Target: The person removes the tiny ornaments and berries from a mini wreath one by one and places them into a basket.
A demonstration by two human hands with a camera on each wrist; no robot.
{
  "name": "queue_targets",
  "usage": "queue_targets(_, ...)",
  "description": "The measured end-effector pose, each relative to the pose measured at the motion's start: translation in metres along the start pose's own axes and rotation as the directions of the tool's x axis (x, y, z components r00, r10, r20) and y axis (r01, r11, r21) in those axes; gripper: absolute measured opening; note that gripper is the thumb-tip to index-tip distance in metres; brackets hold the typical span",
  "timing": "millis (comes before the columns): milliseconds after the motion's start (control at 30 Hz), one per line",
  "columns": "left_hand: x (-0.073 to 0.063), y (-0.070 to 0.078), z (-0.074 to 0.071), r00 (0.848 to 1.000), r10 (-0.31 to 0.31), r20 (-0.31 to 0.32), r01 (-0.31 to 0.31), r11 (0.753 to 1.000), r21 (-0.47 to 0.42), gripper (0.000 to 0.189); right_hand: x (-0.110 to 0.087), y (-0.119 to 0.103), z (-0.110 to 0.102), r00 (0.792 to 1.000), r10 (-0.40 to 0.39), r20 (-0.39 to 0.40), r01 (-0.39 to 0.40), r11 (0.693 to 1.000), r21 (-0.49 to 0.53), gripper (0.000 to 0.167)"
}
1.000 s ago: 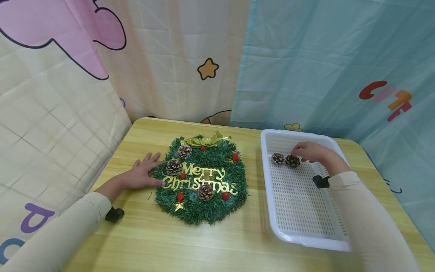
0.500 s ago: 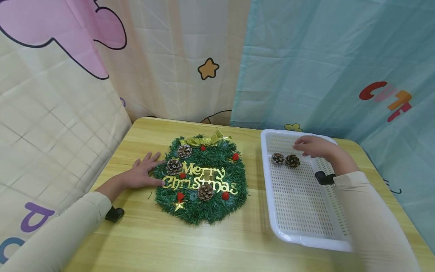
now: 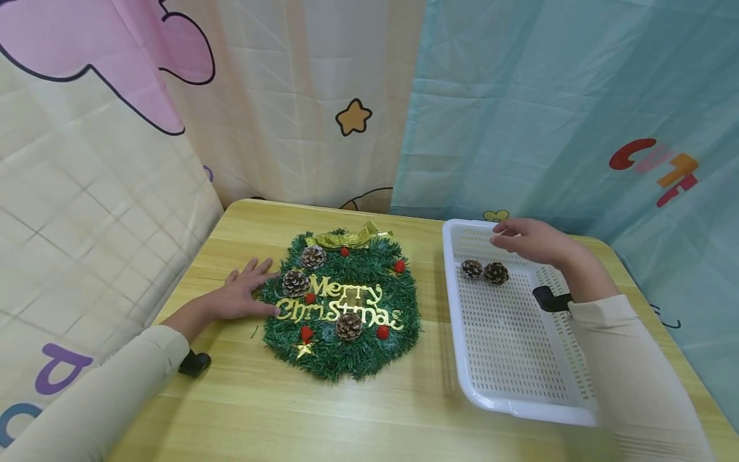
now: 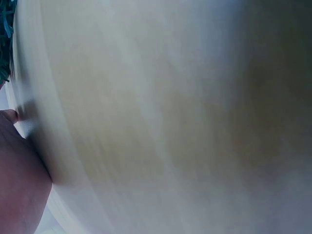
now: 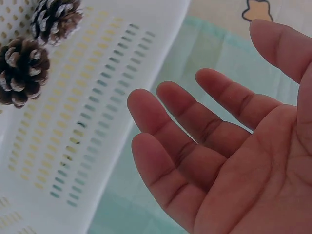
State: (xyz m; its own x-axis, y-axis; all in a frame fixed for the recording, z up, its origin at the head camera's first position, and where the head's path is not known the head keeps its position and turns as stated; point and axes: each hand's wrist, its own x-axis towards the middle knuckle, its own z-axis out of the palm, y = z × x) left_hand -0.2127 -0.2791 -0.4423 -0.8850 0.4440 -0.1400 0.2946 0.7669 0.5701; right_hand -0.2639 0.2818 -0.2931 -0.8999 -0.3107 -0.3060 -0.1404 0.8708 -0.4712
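A green tinsel wreath (image 3: 346, 353) with gold "Merry Christmas" lettering lies flat on the table, decorated with several pine cones, red berries and a gold ribbon. My left hand (image 3: 242, 297) is spread at its left edge, fingertips and thumb touching the green tinsel. Over the far end of a white plastic basket (image 3: 453, 308) hovers my right hand (image 3: 534, 240). In the right wrist view its palm (image 5: 243, 170) is bare and its fingers are loosely bent. Two pine cones, one on the left (image 3: 472, 269) and one on the right (image 3: 496, 273), sit side by side in the basket.
The light wood table (image 3: 369, 423) ends at printed curtains (image 3: 288, 102) behind and at the sides. The basket stands to the right of the wreath. A small green strand (image 3: 254, 332) lies by the wreath's left side.
My right hand has risen from beside the right pine cone toward the basket's far rim, with its fingers loosened. Both cones stay in place. My left hand has not moved.
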Motion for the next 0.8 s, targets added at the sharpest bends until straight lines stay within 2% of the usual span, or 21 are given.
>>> queue_targets(433,-0.001,0.0,-0.001,1.0,0.003,0.005,-0.003,1.0,0.003,0.091,-0.025,-0.05,0.002,0.993,-0.098,-0.063,0.092,0.992,-0.081,0.065)
queue_targets(800,-0.001,-0.002,0.001,1.0,0.004,-0.001,-0.004,1.0,0.007,0.092,-0.027,-0.089,0.016,0.971,-0.229,-0.064,0.219,0.967,-0.13,0.049)
